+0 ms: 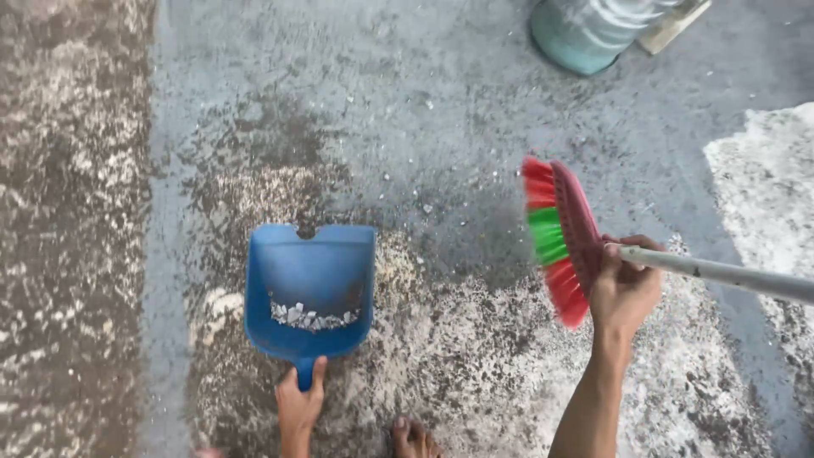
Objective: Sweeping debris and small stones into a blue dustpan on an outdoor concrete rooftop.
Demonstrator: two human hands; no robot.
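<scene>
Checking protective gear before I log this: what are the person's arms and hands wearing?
Nothing shows on either. The left hand and right hand are bare: no gloves, rings or watch visible. Both forearms are uncovered, with no sleeve as far as the frame's bottom edge. A bare foot shows below, without footwear.

Blue dustpan [309, 288] holding white shards; red-green broom [558, 242] raised.
</scene>
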